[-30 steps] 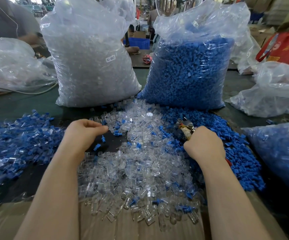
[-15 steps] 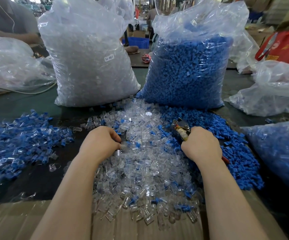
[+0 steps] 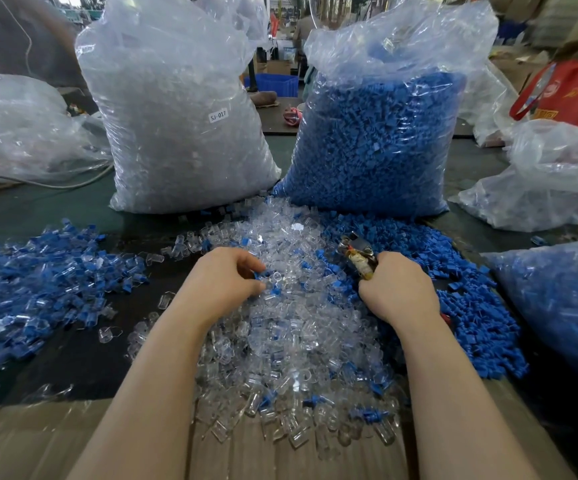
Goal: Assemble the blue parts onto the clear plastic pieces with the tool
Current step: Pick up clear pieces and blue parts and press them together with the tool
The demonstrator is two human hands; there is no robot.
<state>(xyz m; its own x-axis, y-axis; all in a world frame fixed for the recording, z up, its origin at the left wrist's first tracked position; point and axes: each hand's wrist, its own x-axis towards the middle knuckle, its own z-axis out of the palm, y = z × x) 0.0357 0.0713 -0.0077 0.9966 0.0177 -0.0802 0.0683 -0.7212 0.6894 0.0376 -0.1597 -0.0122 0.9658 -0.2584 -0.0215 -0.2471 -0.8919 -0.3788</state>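
A heap of clear plastic pieces [image 3: 291, 327] lies in the middle of the table, with loose blue parts [image 3: 471, 306] spread along its right side. My left hand [image 3: 223, 280] rests on the heap with curled fingers that pinch a small blue part and a clear piece at its fingertips. My right hand [image 3: 396, 289] grips the handles of a pliers-like tool [image 3: 358, 252], whose metal jaws point up and away over the heap. A pile of clear pieces with blue parts inside [image 3: 45, 278] lies at the left.
Two tall plastic bags stand behind the heap: clear pieces [image 3: 176, 126] on the left, blue parts [image 3: 374, 143] on the right. More bags sit at the far left [image 3: 21, 133], right [image 3: 550, 181] and near right [image 3: 564, 306]. Cardboard [image 3: 38, 441] covers the near edge.
My left hand has moved right from the bare spot at the left of the heap onto the clear pieces and picked up small parts. My right hand with the tool has stayed in place.
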